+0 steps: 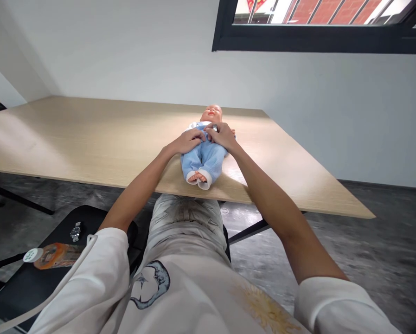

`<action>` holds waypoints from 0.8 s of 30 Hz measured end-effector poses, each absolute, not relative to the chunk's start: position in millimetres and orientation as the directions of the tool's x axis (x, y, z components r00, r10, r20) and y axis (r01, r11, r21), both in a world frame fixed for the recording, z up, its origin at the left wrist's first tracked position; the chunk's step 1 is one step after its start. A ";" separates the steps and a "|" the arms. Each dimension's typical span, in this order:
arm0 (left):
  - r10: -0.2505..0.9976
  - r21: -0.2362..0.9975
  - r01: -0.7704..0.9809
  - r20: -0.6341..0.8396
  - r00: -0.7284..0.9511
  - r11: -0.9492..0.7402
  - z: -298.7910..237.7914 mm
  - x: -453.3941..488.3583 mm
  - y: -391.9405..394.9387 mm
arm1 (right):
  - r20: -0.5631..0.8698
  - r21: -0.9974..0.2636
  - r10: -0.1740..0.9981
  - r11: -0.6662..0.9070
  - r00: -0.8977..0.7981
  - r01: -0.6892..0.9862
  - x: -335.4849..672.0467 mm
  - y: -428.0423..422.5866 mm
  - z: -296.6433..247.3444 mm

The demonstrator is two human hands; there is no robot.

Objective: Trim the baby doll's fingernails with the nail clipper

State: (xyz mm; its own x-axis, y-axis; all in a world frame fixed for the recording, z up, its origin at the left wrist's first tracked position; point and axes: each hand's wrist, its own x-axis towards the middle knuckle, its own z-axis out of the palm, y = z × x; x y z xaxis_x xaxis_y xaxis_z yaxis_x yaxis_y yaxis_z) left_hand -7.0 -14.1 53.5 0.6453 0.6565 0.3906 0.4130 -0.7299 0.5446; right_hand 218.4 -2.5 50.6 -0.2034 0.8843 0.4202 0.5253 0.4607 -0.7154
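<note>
The left hand (190,140), fingers loosely curled, rests on the blue-clad doll (208,155), which lies face-up on the desk (89,139); the right hand (224,135), likewise curled, touches its front (whether either grip pinches anything, I cannot tell).

1. Doll (211,155): on table (89,139).
2. Left hand (188,140), right hand (223,134): on doll's front, side by side.
3. Wall (131,55): behind doll.
4. Window (298,38): behind doll, up and right.
5. Chair (20,290): left of doll, nearer, lower; bottle (56,256), wristwatch (75,232) on it.
</note>
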 end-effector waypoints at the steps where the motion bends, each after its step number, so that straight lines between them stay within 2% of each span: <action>1: 0.655 0.539 0.416 0.391 0.646 -0.732 53.3 -7.0 -14.1 | 0.418 -0.717 0.885 0.459 -0.203 0.525 218.9 -1.8 50.1; 15: 0.622 0.453 0.442 0.411 0.667 -0.774 53.0 -3.5 -16.0 | 0.391 -0.743 0.904 0.422 -0.175 0.519 221.2 -4.0 50.8; 24: 0.614 0.468 0.424 0.400 0.681 -0.775 54.6 -1.5 -18.7 | 0.381 -0.744 0.910 0.408 -0.165 0.529 219.8 -10.9 55.8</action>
